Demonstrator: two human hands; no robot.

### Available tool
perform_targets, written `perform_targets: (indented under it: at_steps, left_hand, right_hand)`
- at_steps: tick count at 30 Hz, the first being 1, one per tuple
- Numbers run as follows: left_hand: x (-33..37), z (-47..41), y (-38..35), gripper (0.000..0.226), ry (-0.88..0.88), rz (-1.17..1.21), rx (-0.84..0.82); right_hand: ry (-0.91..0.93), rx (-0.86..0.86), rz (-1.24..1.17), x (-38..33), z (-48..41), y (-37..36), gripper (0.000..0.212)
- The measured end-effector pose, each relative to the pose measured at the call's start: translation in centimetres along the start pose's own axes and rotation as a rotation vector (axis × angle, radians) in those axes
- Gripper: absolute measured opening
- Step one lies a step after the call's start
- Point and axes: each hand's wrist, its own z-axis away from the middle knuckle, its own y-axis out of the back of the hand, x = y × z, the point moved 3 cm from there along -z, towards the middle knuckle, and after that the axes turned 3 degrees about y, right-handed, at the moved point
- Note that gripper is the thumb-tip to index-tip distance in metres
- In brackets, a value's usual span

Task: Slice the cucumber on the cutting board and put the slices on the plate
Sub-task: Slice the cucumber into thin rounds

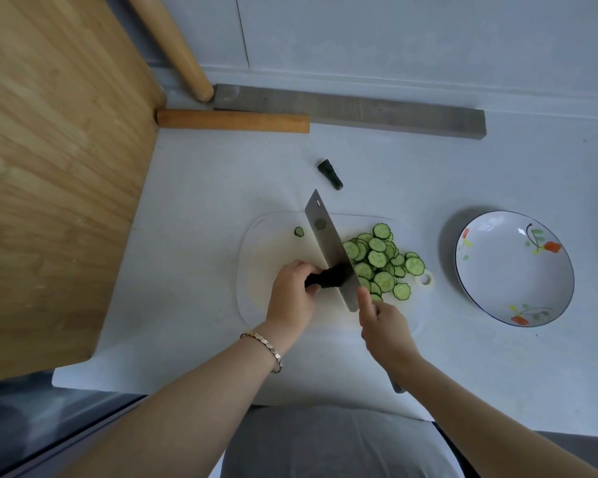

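The cucumber (328, 276) is down to a short dark stub lying near the middle of the cutting board (256, 270), its long axis running roughly left to right, and the left hand (292, 288) pins its left end with curled fingers. The knife (328, 250) stands across the stub's right, cut end, its blade running from the board's far edge toward the person, so each stroke, as I judge it, takes a thin round off the end away from the left hand. The right hand (384, 326) grips the knife handle, closed around it, with the forefinger stretched along the blade's near end. Just right of the blade, on the board's right half, lies the heap of slices (380, 262), overlapping one another; one stray slice (298, 231) sits to the left of the blade near the board's far edge. The plate (553, 298), white with painted flowers, stands empty well to the right of the board, nearer the right hand. A cut-off cucumber end (330, 174) lies beyond the board on the pale counter (187, 201). Further out from the board, a wooden panel (49, 167) fills the left and a grey bar (359, 110) lies along the wall.
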Motion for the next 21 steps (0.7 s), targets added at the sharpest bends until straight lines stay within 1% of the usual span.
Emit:
perform_targets:
  at_steps: [2, 4, 10, 16, 21]
  left_hand:
    - [0.0, 0.0, 0.1, 0.017, 0.016, 0.009, 0.011]
    - [0.0, 0.0, 0.1, 0.017, 0.039, 0.028, 0.011]
    - [-0.1, -0.1, 0.0, 0.016, 0.051, 0.014, 0.006]
    - [0.0, 0.0, 0.0, 0.017, 0.038, 0.012, 0.011]
    - [0.1, 0.1, 0.0, 0.017, 0.024, 0.004, 0.010]
  right_hand:
    - [-0.035, -0.004, -0.078, 0.2, -0.3, 0.4, 0.054]
    - [-0.038, -0.006, -0.099, 0.0, -0.4, 0.9, 0.055]
    - [0.049, -0.018, -0.035, -0.8, 0.2, 1.8, 0.053]
    - [0.055, -0.024, -0.017, -1.1, 0.3, 1.4, 0.054]
    - [0.020, -0.024, -0.005, -0.7, -0.3, 0.0, 0.054]
